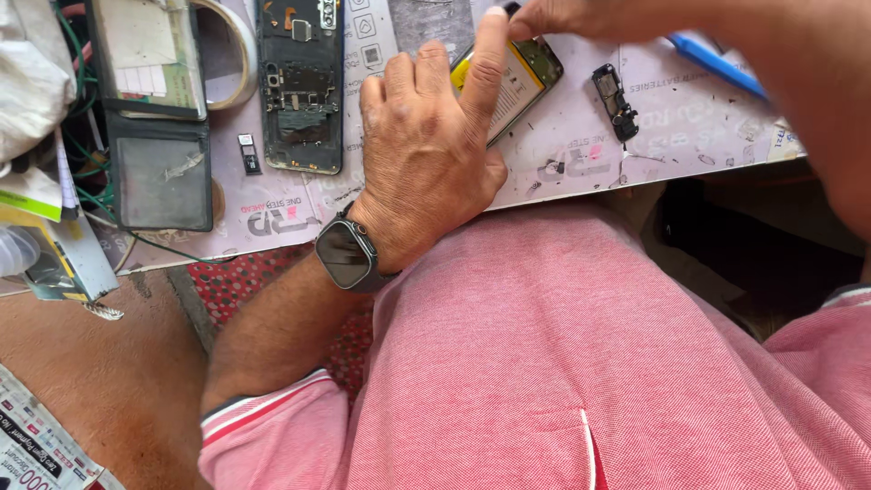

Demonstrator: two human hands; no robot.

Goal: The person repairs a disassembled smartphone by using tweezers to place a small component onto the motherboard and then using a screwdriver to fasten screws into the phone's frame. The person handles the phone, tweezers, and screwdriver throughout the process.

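Observation:
My left hand (426,150) lies flat on the work mat and presses down on an opened phone (526,77) with a yellow-and-white battery showing; the index finger stretches along the phone's left edge. At the top of the view my right hand (581,16) pinches something small and dark at the phone's far end; what it grips is too small to tell. A dark smartwatch (345,254) sits on my left wrist. Most of the phone is hidden under my left hand.
A second opened phone frame (299,86) lies left of my hand, with a small chip tray (248,152) beside it. A dark screen panel (163,177) lies further left. A small black part (615,98) and a blue tool (717,62) lie to the right. Cluttered wires fill the far left.

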